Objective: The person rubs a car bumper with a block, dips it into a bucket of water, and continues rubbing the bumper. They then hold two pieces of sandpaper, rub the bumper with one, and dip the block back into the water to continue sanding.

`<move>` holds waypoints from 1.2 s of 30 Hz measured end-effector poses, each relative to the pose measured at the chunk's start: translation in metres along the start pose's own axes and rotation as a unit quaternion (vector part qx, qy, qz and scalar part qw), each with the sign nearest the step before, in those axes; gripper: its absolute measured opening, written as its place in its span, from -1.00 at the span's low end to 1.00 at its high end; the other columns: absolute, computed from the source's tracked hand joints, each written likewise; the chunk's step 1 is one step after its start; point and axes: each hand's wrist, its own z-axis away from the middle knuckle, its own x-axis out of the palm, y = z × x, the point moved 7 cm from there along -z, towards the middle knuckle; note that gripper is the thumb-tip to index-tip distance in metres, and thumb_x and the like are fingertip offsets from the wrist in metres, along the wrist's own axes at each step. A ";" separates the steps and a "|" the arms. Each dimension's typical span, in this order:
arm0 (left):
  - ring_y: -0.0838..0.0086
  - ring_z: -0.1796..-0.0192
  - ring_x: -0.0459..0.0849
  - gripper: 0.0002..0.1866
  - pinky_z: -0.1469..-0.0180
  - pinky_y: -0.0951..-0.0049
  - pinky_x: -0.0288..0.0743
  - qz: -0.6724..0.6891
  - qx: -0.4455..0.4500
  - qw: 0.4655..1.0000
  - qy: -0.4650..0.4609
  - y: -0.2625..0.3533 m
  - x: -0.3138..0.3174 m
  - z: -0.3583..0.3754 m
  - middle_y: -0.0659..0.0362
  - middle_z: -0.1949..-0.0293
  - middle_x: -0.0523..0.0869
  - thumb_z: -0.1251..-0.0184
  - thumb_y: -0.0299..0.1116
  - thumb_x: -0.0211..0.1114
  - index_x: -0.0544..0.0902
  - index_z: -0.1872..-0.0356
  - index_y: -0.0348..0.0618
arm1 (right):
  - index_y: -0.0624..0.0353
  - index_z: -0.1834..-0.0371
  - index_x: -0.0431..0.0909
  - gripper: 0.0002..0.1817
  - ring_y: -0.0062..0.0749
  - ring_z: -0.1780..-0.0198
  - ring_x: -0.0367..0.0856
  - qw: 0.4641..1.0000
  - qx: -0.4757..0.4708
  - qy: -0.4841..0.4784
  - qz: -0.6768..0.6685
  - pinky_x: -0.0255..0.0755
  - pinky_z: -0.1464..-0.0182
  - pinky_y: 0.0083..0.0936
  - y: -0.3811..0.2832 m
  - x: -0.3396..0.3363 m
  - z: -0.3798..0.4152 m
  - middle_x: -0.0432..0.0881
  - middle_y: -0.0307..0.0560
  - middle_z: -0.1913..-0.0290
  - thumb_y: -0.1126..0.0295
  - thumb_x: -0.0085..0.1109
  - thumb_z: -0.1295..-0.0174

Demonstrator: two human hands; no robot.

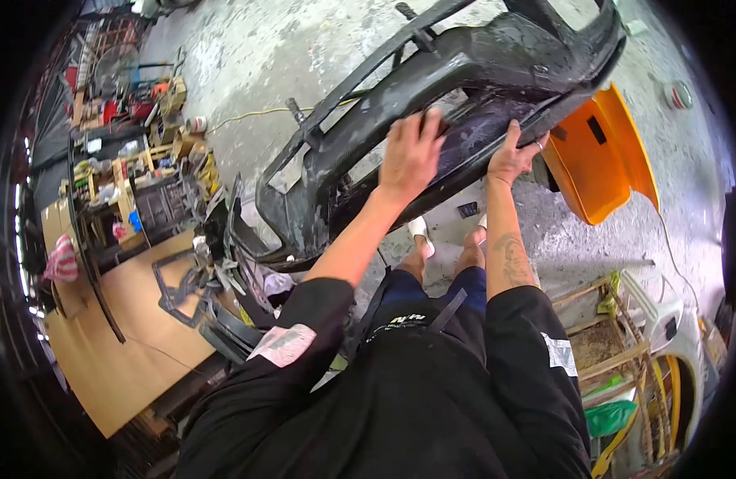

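Grip first: our left hand [412, 156] lies flat, fingers spread, palm down on the black bumper [456, 88], pressing on its surface, not closed round anything. Our right hand [513, 156] is clamped on the bumper's near edge, fingers curled over the lip w/ thumb side toward us; a ring shows on one finger. Both arms reach fwd and up from black sleeves, left forearm angled right-up, right forearm nearly vertical w/ a tattoo on it.

The bumper sits tilted in front of us, running from lower left to upper right, above the concrete floor [248, 56]. It looks dusty and scuffed, w/ a paler sanded patch btw our two hands. Our feet in white sandals [420, 231] show on the floor below it.

Just right of the bumper, touching or v. close to its end, lies an orange body panel [603, 172], hollow side facing us; we can't tell if anything's in it.

Left side: a wooden counter [128, 351] carries black trim pieces [184, 283]. Behind it, shelves [120, 184] crammed w/ small tools and cans, too small to tell apart. Lower right: a wooden crate frame [607, 335] w/ a green bag [611, 415] inside or beside it.
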 end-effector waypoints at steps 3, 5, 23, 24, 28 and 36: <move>-0.01 -0.13 0.57 -0.38 -0.24 0.03 0.46 -0.034 -0.041 0.999 -0.006 -0.047 -0.040 0.098 -0.13 -0.17 0.57 -0.45 -0.38 0.39 0.49 -0.49 -0.31 | 0.24 -0.69 0.07 -0.01 -0.01 -0.37 0.57 1.000 0.002 -0.002 0.013 0.13 -0.52 -0.15 0.006 0.001 -0.002 0.54 0.18 -0.46 -0.04 0.32 -0.35; -0.03 -0.12 0.58 -0.40 -0.24 0.03 0.47 -0.037 -0.068 0.997 -0.011 -0.057 -0.047 0.119 -0.14 -0.16 0.58 -0.46 -0.39 0.37 0.50 -0.48 -0.32 | 0.25 -0.69 0.07 -0.01 -0.03 -0.38 0.56 1.000 -0.003 -0.001 0.018 0.12 -0.52 -0.17 0.009 0.003 -0.005 0.52 0.15 -0.48 -0.05 0.31 -0.35; -0.05 -0.10 0.60 -0.45 -0.20 0.10 0.50 0.086 -0.140 0.985 0.043 -0.084 -0.112 0.216 -0.12 -0.13 0.62 -0.39 -0.40 0.48 0.61 -0.36 -0.33 | 0.30 -0.69 0.11 0.12 0.02 -0.52 0.42 1.000 0.007 -0.001 0.019 0.11 -0.59 -0.27 0.013 0.002 -0.012 0.43 0.26 -0.53 -0.16 0.35 -0.21; -0.04 -0.10 0.62 -0.46 -0.20 0.08 0.51 0.077 -0.118 0.989 0.045 -0.085 -0.096 0.207 -0.11 -0.13 0.64 -0.36 -0.40 0.50 0.63 -0.32 -0.36 | 0.30 -0.69 0.11 0.12 0.02 -0.52 0.42 1.000 0.002 -0.004 0.024 0.11 -0.59 -0.27 0.011 0.003 -0.012 0.43 0.26 -0.53 -0.16 0.35 -0.21; -0.01 -0.10 0.59 -0.47 -0.25 0.07 0.47 0.005 -0.059 0.997 0.052 -0.053 -0.050 0.113 -0.08 -0.09 0.60 -0.43 -0.31 0.41 0.55 -0.34 -0.30 | 0.32 -0.68 0.12 0.12 0.04 -0.47 0.47 1.000 0.016 -0.009 -0.013 0.10 -0.59 -0.25 0.014 0.004 -0.009 0.47 0.25 -0.50 -0.12 0.37 -0.18; 0.00 -0.10 0.62 -0.47 -0.22 0.07 0.48 -0.043 -0.077 0.995 0.036 -0.088 -0.074 0.214 -0.10 -0.13 0.65 -0.37 -0.40 0.48 0.65 -0.34 -0.34 | 0.24 -0.70 0.14 0.11 0.05 -0.44 0.51 0.999 0.027 0.010 0.028 0.09 -0.58 -0.21 0.016 0.000 -0.012 0.51 0.22 -0.49 -0.16 0.34 -0.18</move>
